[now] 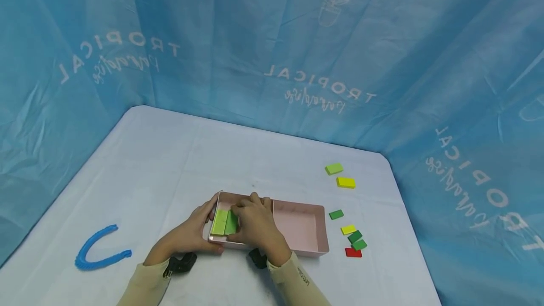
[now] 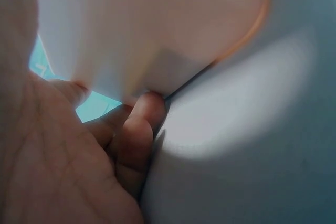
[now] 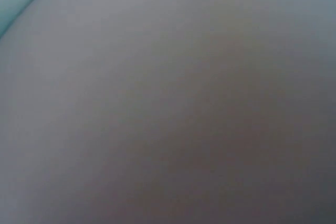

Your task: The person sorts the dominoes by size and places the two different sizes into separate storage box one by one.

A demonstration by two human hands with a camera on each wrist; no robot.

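A pale pink two-compartment box (image 1: 301, 251) lies on the table. My left hand (image 1: 191, 230) holds its left end, thumb along the near side and fingers at the left end; in the left wrist view, fingertips (image 2: 149, 106) touch the box wall (image 2: 157, 19). Inside the left compartment a light green block (image 1: 219, 222) lies against the left wall. Beside it is a green block (image 1: 231, 223), pinched between the thumb and fingers of my right hand (image 1: 257, 223). That hand covers the rest of this compartment. The right wrist view is too blurred to read.
Right of the box lie a light green block (image 1: 334, 169), yellow blocks (image 1: 346, 182), green blocks (image 1: 336, 214) and a red block (image 1: 353, 252). A curved blue ribbed tube (image 1: 91, 251) lies at the left. Blue curtains (image 1: 255, 37) surround the white table (image 1: 170, 155).
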